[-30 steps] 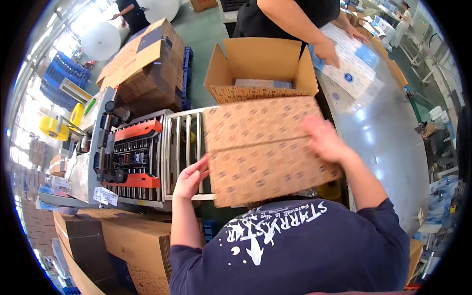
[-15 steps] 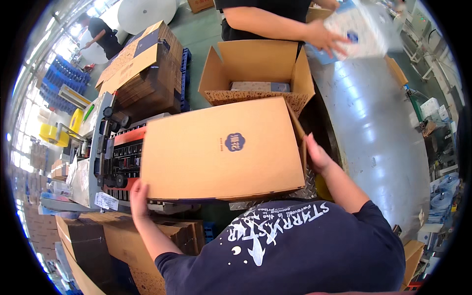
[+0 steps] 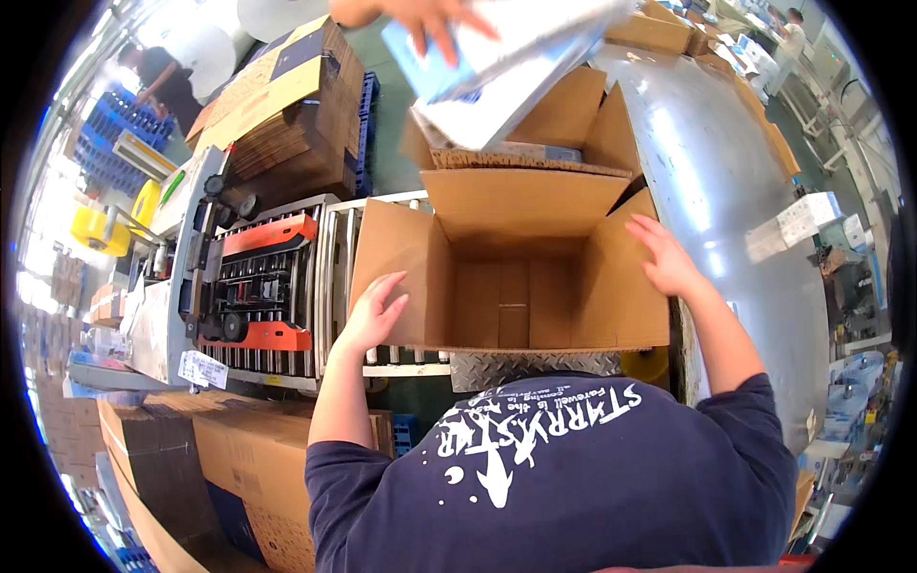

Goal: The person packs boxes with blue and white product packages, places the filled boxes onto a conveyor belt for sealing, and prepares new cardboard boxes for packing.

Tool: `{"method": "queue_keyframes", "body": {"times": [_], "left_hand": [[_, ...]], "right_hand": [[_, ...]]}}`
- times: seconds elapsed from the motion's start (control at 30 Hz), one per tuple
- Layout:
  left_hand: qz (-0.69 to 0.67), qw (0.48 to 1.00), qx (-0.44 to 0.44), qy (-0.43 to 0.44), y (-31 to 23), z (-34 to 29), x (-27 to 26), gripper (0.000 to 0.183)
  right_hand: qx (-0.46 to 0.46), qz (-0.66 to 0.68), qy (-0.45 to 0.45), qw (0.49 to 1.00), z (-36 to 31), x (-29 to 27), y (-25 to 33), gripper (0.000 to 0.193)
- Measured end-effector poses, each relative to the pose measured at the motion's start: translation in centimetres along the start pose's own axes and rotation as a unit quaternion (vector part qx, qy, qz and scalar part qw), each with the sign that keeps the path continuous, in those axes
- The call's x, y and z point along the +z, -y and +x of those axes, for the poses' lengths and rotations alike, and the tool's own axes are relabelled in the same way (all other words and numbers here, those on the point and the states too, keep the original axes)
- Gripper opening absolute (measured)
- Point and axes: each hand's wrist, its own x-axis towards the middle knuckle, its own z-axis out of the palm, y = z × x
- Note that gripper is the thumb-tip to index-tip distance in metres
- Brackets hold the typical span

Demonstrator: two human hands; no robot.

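An opened cardboard box [image 3: 521, 205] stands upright in front of me on the roller conveyor and metal plate, its bare inside facing up. My left hand [image 3: 375, 310] is beside the left flap, fingers apart, holding nothing. Against the outer side of the right flap lies my right hand [image 3: 666, 258], its fingers stretched out. Directly behind this box is another open cardboard box [image 3: 619, 124] with a flat printed pack [image 3: 544, 151] inside. Over that box a co-worker's hand [image 3: 430, 21] holds blurred blue and white flat packs [image 3: 497, 72].
A roller conveyor [image 3: 334, 277] with a black and orange machine [image 3: 263, 239] is at the left. Stacked flat cartons [image 3: 296, 143] stand behind it. More cartons [image 3: 248, 449] stand at lower left. A shiny metal table [image 3: 726, 191] runs along the right, with a white carton [image 3: 807, 215] at its edge.
The box in front of me has turned from closed side up to opening up, flaps spread. My hands now rest at its flaps. The co-worker's packs moved left over the far box.
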Motion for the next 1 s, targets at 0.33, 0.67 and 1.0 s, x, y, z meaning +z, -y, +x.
{"method": "queue_keyframes", "body": {"times": [0.33, 0.67, 1.0], "left_hand": [[0.131, 0.980, -0.144, 0.042, 4.9, -0.9, 10.1, 0.113], [-0.474, 0.848, -0.226, 0.072, 4.7, -2.6, 13.2, 0.089], [-0.558, 0.806, -0.196, 0.015, -3.9, -0.9, 22.3, 0.075]], "right_hand": [[0.322, -0.210, 0.052, 0.922, -9.8, 9.7, -1.6, 0.101], [0.202, 0.155, 0.019, 0.967, -7.6, 14.7, -5.5, 0.085], [0.152, -0.119, 0.034, 0.981, -13.7, 3.2, -9.9, 0.062]]}}
